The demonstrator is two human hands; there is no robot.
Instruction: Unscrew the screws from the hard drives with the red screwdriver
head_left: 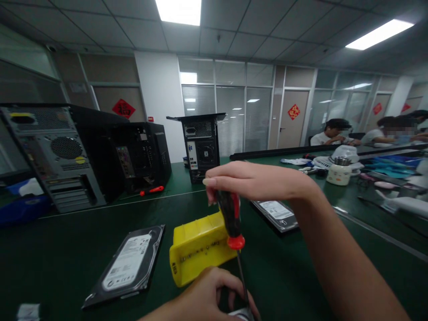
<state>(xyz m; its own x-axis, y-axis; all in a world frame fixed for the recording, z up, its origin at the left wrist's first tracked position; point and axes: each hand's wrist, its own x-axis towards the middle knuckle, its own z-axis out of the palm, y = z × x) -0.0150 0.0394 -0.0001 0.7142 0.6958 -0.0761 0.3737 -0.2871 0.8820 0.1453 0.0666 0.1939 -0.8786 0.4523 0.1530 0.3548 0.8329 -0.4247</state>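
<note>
Clamping the black-and-red screwdriver (231,218) near the top of its handle with the right hand (257,180), grip closed firmly round it, shaft pointing almost straight down over the green worktop (67,258). Meeting the shaft's lower end at the bottom edge with the left hand (207,296), fingers curled about a grey metal piece (240,314) mostly cut off; impossible to tell whether that grip clasps it. Just behind, a yellow bin (197,247); left of that, lying flat, a hard drive (129,263); beyond the right forearm, a second drive (276,214).

screwdriver (230,216): glossy black-red plastic handle, metal shaft | bin (197,246): yellow plastic | table (67,249): matt green
</note>
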